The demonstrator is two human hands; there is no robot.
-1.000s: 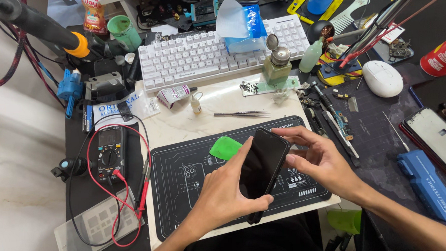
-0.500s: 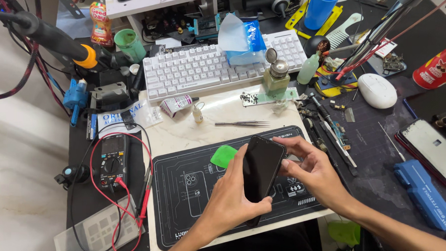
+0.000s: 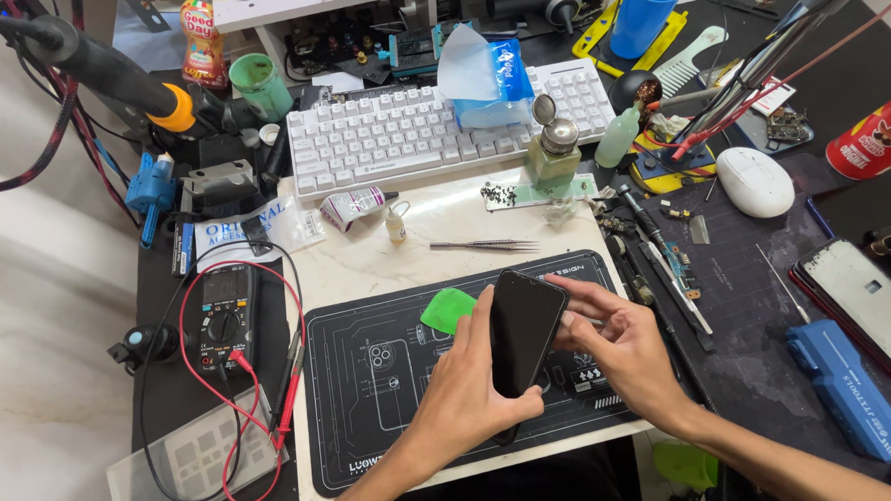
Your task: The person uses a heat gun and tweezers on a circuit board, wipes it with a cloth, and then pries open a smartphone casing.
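Your left hand [image 3: 462,405] curls around the lower half of the black phone [image 3: 522,329], thumb up along its left edge, while the fingers of your right hand [image 3: 620,348] pinch its right edge; the phone is tilted up off the dark work mat [image 3: 371,384], above the mat's right half near the front edge of the desk. Held only by its edges, the glass could slip and drop flat onto the mat or go over the desk's front edge if either grip loosens. A green plastic pick [image 3: 449,309] lies on the mat just beside the phone's top left corner, and you could knock it aside. Past the mat, tweezers [image 3: 485,245] rest on the pale board [image 3: 444,215], and loose small screws [image 3: 498,191] sit near a glass pump bottle [image 3: 553,153] that a raised elbow could tip. To the left a multimeter [image 3: 223,315] trails red leads that could snag your sleeve. Farther back stands a white keyboard [image 3: 410,132], with a white mouse [image 3: 753,180] toward the right edge. The desk is crowded, lit evenly, with pale floor to the left.
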